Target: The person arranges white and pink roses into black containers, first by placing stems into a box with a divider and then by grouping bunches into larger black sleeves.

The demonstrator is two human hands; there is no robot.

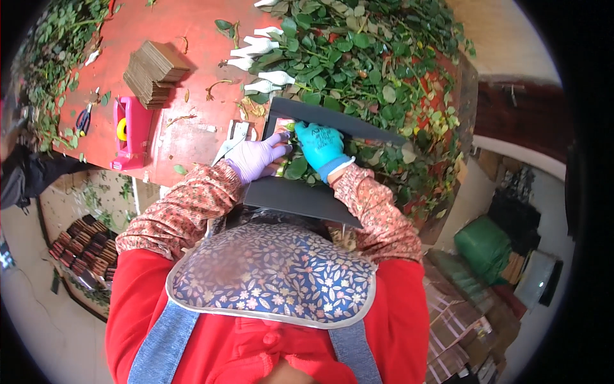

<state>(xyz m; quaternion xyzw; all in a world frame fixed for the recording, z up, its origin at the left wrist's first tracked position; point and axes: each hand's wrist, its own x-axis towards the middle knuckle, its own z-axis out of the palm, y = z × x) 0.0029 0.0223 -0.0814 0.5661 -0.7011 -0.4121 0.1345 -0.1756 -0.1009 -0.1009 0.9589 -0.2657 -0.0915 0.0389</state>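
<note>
My left hand (256, 157) wears a lilac glove and reaches in from the left, fingers stretched out over pale pinkish things, perhaps flower heads. Beside it, my right hand (322, 148), in a teal work glove, has its fingers curled round a leafy stem, rose by its leaves; a greenish tip (290, 127) shows at the fingers. Both hands are between two dark upright panels, a far one (332, 118) and a near one (294, 197). Leafy stems (296, 168) lie beneath them. A white tool (235, 136) rests just past my left fingers, its kind unclear.
Leafy stems with white-netted heads (259, 47) cover the table's far right. On the red tabletop (204, 57) stand a cardboard stack (153, 69) and a pink tape dispenser (132, 137). Dark-handled snips (84, 120) lie near the left edge. More greenery (45, 70) is piled far left.
</note>
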